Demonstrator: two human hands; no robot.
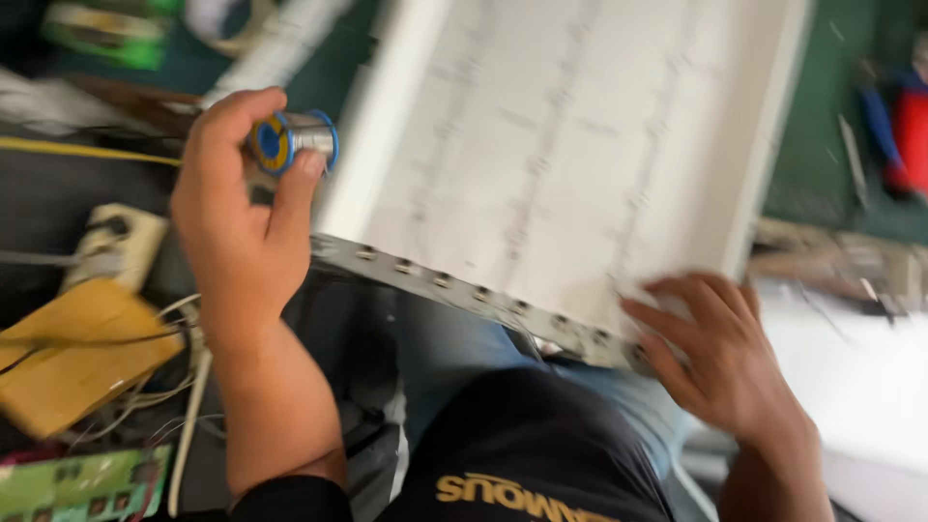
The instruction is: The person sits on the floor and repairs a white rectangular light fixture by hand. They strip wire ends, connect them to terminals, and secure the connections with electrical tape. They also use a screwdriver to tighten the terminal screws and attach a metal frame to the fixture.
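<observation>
Far left, near edge: a green circuit board (82, 483) lies at the bottom corner, with a yellow block-shaped object (72, 353) above it among loose pale wires (174, 387); a cream power strip (116, 246) sits farther back. All of this is blurred by camera motion, so detail is limited. Left hand (242, 232): raised over this clutter, thumb and fingers closed around a small solder spool (293, 140), blue flanges with a yellow face and a bright metallic wire winding. The grip is a pinch across the flange and barrel, fingers curled tight with no visible gap. Judgement: the spool looks light but dense for its size, rigid, and smooth on the flanges, so best held across the barrel as here; the wire itself would be soft and easily bent. Centre: a large white flat panel (580, 145) runs from the person's lap far up the frame, with faint grid lines on its face and a raised white rim. Along its near edge is a grey metal strip (464, 290) carrying a row of small round studs. Judgement: the panel is wide, thin and stiff, likely awkward more than heavy, and should be supported at the edges. Right hand (720, 358): fingers spread, resting flat on the panel's near right corner, pressing rather than clasping. Far right: a red and blue tool (899, 126) on the green counter (822, 116).
</observation>
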